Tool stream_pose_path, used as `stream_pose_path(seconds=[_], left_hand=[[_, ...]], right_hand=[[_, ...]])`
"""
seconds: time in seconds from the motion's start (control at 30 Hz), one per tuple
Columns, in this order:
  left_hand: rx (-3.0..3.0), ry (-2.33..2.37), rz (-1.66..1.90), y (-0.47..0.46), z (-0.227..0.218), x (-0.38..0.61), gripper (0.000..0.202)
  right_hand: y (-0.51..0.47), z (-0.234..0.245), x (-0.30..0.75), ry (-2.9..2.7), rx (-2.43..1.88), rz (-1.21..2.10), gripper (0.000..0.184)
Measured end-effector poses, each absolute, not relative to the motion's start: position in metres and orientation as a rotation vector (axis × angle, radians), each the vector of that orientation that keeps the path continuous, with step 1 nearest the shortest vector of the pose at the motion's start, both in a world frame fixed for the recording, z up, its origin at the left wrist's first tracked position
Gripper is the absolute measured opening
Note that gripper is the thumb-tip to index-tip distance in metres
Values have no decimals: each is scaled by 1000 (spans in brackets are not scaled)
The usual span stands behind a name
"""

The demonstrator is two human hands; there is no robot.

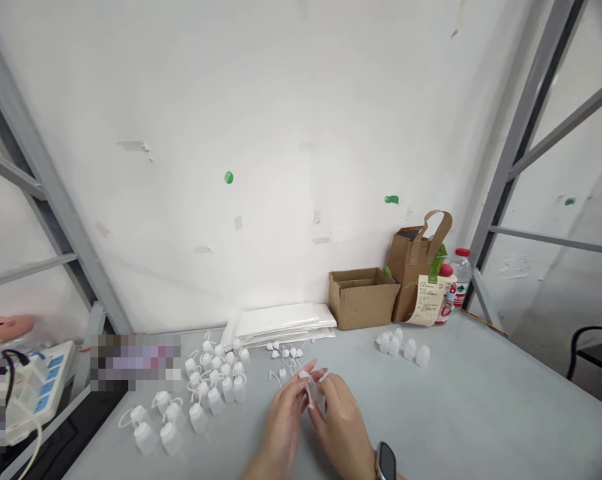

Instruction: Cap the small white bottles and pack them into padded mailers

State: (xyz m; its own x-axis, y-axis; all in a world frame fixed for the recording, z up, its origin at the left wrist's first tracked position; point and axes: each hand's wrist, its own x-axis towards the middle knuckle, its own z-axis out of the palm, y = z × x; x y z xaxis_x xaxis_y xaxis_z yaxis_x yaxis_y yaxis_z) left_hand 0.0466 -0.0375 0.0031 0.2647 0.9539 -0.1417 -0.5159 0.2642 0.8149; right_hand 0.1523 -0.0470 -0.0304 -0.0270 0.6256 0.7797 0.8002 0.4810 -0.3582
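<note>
My left hand and my right hand meet over the table, both closed around a small translucent white plastic bottle. A white cap with a strap shows at its top, by the left fingertips; the fingers hide part of the bottle. Just beyond my hands lie several loose white caps with thin straps. Many capped bottles with strap loops stand in a group to the left. Over on the right are several bottles without visible caps.
White flat sheets or packets are stacked against the wall. An open cardboard box, a brown paper bag and a red-capped bottle stand at the back right. A power strip with cables sits at the far left.
</note>
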Motion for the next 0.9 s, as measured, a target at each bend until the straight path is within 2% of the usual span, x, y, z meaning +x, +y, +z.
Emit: stream_pose_path(seconds=[0.13, 0.37, 0.63, 0.8, 0.9], left_hand=[[723, 721, 1111, -37, 1, 47, 41], [683, 780, 1050, -35, 2, 43, 46], [633, 828, 1085, -36, -3, 44, 40], [599, 789, 1050, -38, -1, 43, 51], [587, 781, 1043, -38, 4, 42, 50]], right_hand=[[-47, -33, 152, -1757, -1225, -381, 12], [-49, -36, 150, -1794, -1226, -274, 15], [-47, -40, 145, -1838, -1233, -344, 14], [-47, -34, 146, -1793, -1240, -294, 10], [-47, -33, 148, -1760, -1259, -274, 9]])
